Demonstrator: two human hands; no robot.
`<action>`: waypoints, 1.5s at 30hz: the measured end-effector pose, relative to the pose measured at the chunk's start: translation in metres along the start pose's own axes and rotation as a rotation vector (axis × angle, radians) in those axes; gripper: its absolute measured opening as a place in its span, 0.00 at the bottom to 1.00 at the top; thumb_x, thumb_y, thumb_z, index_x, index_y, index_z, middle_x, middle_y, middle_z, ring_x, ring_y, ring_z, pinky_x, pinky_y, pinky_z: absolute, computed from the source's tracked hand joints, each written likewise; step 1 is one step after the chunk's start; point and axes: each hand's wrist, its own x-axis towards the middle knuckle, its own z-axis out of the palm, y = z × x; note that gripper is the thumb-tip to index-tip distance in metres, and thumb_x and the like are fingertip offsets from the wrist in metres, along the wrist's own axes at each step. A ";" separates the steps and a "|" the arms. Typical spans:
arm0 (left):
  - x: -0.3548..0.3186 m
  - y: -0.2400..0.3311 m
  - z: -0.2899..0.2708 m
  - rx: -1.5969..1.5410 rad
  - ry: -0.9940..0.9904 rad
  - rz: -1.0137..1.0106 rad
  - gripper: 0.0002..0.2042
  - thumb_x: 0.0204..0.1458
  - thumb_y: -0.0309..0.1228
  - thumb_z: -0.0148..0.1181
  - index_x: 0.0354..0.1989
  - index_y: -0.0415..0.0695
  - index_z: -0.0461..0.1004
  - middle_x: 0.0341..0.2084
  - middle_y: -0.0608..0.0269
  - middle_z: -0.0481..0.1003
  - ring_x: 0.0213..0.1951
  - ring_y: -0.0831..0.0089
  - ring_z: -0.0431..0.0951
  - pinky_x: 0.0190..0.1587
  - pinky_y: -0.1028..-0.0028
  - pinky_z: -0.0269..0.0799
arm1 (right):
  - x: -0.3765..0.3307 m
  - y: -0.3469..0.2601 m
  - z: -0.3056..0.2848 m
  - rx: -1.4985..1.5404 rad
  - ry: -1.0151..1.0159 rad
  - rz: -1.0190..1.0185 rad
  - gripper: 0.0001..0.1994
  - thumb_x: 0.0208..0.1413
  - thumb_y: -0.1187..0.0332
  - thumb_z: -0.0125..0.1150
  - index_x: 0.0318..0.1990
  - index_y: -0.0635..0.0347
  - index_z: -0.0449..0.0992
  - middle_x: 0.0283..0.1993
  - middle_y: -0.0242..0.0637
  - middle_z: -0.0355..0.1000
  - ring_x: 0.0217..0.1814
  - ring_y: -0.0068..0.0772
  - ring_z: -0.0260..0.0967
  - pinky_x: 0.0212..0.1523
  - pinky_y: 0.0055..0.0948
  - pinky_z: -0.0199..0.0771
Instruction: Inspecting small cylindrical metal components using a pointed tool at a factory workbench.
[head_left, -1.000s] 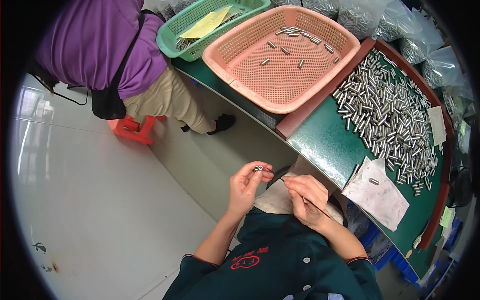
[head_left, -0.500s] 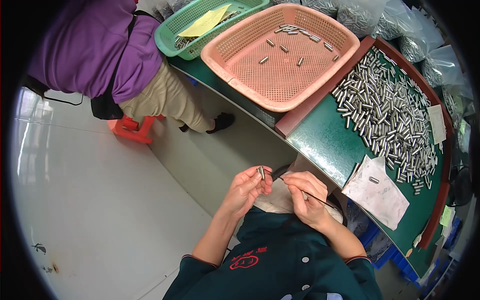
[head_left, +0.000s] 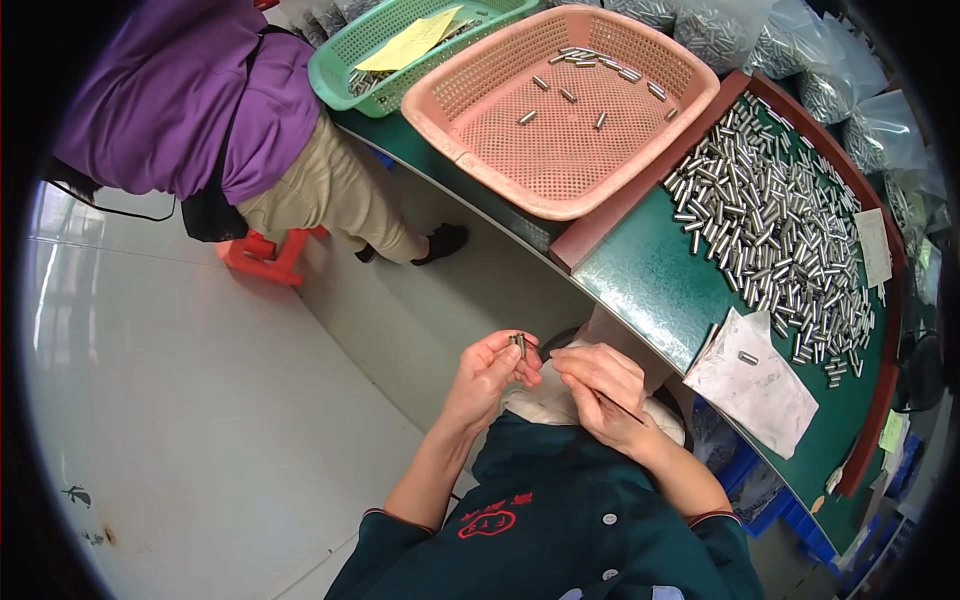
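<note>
My left hand (head_left: 487, 375) is closed on small shiny metal cylinders (head_left: 519, 345), pinched upright between thumb and fingers; exactly how many it holds is hard to make out. To its right, my right hand (head_left: 605, 390) grips a thin dark rod-like tool (head_left: 618, 406) like a pen. The tool's back end sticks out past the palm, and its front end points at the cylinders. Both hands are above my lap, off the table's edge. A heap of similar metal cylinders (head_left: 770, 220) lies on the green table (head_left: 635, 285) to the right.
A pink plastic basket (head_left: 560, 210) with several cylinders stands on the table, a green basket (head_left: 330, 85) behind it. A stained white cloth (head_left: 770, 400) bears one cylinder. Brown-red edging (head_left: 625, 220) borders the heap. A person in purple (head_left: 200, 100) stands at the left near a red stool (head_left: 258, 262).
My right hand has shifted slightly left and the rod has turned a little in it. The cylinders in my left hand sit at a slightly different angle.
</note>
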 end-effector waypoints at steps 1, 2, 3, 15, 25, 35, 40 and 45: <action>0.000 -0.001 -0.001 0.003 0.011 0.001 0.10 0.57 0.30 0.47 0.40 0.36 0.68 0.27 0.61 0.72 0.28 0.75 0.72 0.34 0.78 0.68 | 0.000 0.000 0.000 -0.004 -0.020 -0.009 0.08 0.39 0.83 0.60 0.30 0.67 0.74 0.31 0.43 0.73 0.27 0.37 0.71 0.26 0.26 0.69; 0.001 -0.003 -0.004 0.002 0.011 0.000 0.10 0.57 0.30 0.47 0.40 0.36 0.68 0.27 0.61 0.72 0.28 0.75 0.72 0.34 0.78 0.68 | -0.002 -0.002 -0.002 -0.003 -0.020 -0.009 0.08 0.39 0.83 0.60 0.30 0.67 0.74 0.31 0.43 0.73 0.27 0.37 0.71 0.26 0.26 0.69; 0.001 -0.004 -0.008 -0.049 -0.001 -0.009 0.10 0.57 0.29 0.46 0.41 0.35 0.68 0.27 0.60 0.72 0.28 0.75 0.73 0.34 0.78 0.69 | -0.005 -0.005 -0.004 0.042 0.045 0.023 0.07 0.40 0.83 0.59 0.31 0.67 0.74 0.31 0.44 0.73 0.27 0.37 0.71 0.27 0.25 0.70; 0.000 -0.001 -0.007 -0.270 -0.116 -0.098 0.14 0.57 0.31 0.47 0.46 0.33 0.65 0.34 0.53 0.73 0.34 0.69 0.76 0.38 0.74 0.73 | -0.008 -0.007 -0.012 0.057 0.158 0.101 0.05 0.53 0.78 0.51 0.34 0.70 0.72 0.33 0.47 0.72 0.27 0.30 0.69 0.28 0.22 0.71; 0.003 0.004 -0.001 -0.390 -0.069 -0.152 0.14 0.58 0.31 0.44 0.47 0.33 0.64 0.40 0.46 0.72 0.41 0.64 0.76 0.45 0.70 0.72 | -0.006 -0.013 -0.022 0.042 0.201 0.123 0.04 0.48 0.80 0.57 0.32 0.68 0.73 0.31 0.45 0.73 0.29 0.36 0.72 0.29 0.24 0.71; 0.004 0.002 0.006 -0.152 0.042 0.041 0.10 0.56 0.31 0.48 0.43 0.39 0.67 0.49 0.49 0.68 0.50 0.63 0.70 0.53 0.63 0.66 | -0.013 -0.029 -0.065 -0.120 0.335 -0.020 0.06 0.54 0.74 0.52 0.33 0.70 0.71 0.28 0.51 0.72 0.26 0.36 0.71 0.24 0.25 0.69; 0.008 -0.002 0.002 -0.601 0.200 -0.129 0.09 0.55 0.29 0.50 0.43 0.40 0.68 0.51 0.51 0.66 0.55 0.63 0.65 0.59 0.61 0.59 | -0.019 -0.031 -0.084 -0.138 0.416 -0.021 0.10 0.58 0.70 0.48 0.35 0.71 0.69 0.31 0.53 0.70 0.24 0.32 0.67 0.25 0.24 0.70; 0.006 -0.005 0.007 -0.572 0.187 -0.090 0.09 0.55 0.29 0.49 0.42 0.40 0.68 0.50 0.51 0.67 0.54 0.61 0.66 0.60 0.61 0.58 | -0.029 -0.031 -0.090 -0.103 0.482 0.060 0.11 0.58 0.66 0.49 0.38 0.68 0.70 0.36 0.52 0.70 0.28 0.32 0.65 0.28 0.24 0.68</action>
